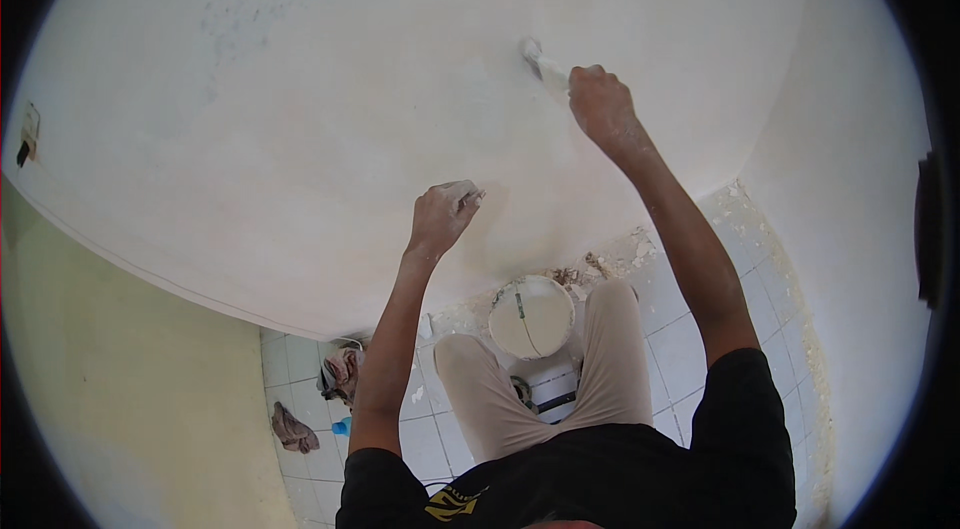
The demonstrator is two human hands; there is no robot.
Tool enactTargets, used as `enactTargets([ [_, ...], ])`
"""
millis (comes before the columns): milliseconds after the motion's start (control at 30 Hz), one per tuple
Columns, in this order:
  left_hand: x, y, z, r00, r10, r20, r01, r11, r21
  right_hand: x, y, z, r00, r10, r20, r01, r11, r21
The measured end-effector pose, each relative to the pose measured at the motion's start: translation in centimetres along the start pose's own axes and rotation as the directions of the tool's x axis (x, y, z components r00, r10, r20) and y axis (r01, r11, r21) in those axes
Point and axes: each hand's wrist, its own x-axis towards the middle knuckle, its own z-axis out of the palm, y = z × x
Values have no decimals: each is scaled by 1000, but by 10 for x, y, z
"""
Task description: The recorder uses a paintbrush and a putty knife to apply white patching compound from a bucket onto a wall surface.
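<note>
My right hand is closed round the handle of a short, white-smeared hand tool. The tool's rounded head rests against the pale wall, or very near it; whether it is a brush or a putty knife I cannot tell. Lower and to the left, my left hand is closed in front of the wall, with white smears on its fingers. Something whitish grey shows at its fingertips, too small to name. Below both hands, between my knees, stands a round bucket with an off-white top and a thin dark handle across it.
Grey, patchy marks show on the wall's upper left. A socket or switch box sits at the far left. Crumbled plaster lies along the wall's foot on the tiled floor. Crumpled cloths and a blue object lie at left.
</note>
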Motion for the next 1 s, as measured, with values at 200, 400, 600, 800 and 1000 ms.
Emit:
enactTargets([
  [200,3,7,3,999,23,25,-23,1000,8,49,-24,-66,975,-138,-176,147,988,37],
  [400,-2,13,6,1000,-9,7,9,997,-71,84,-63,-111,929,-187,-321,231,967,104],
  [600,-13,3,13,1000,-24,13,24,999,-31,56,-50,-64,932,-196,-305,206,979,0],
  [800,-40,-17,34,993,-116,32,120,967,-223,5,-1,17,998,-60,-14,60,997,44],
  [1000,-71,4,46,979,-201,43,170,669,-724,-48,47,137,922,-19,387,44,997,-56],
])
